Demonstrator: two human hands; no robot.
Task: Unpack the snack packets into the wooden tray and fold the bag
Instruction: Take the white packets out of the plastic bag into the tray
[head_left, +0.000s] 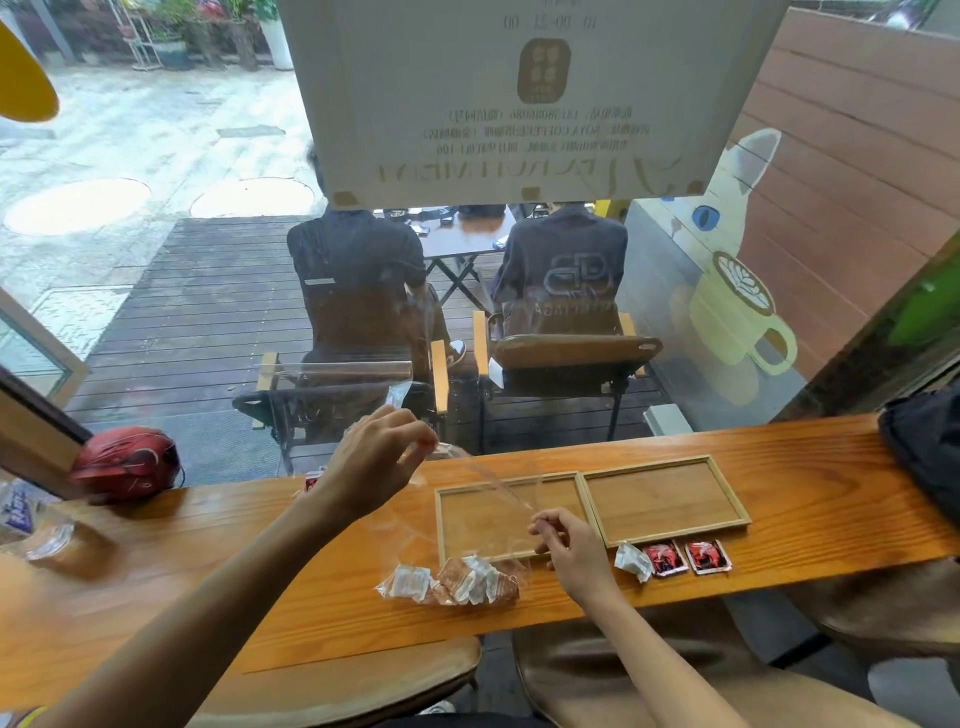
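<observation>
A clear plastic bag (483, 499) is stretched over the counter between my hands. My left hand (376, 460) pinches its upper edge, raised above the counter. My right hand (571, 551) pinches its lower edge by the front rim of the left wooden tray (441, 525). Several snack packets (452, 579), white and brownish, lie bunched in the bag's bottom on the counter in front of that tray. A second wooden tray (670, 501) sits beside it on the right. Both trays hold nothing. A white packet (632, 560) and two red packets (685, 557) lie in front of the right tray.
The wooden counter (260, 571) runs along a window. A red helmet (127, 462) rests at its far left, clear wrappers (47, 540) at the left edge, a dark bag (924, 452) at the right end. A red packet (313, 479) peeks behind my left wrist. Stools stand below.
</observation>
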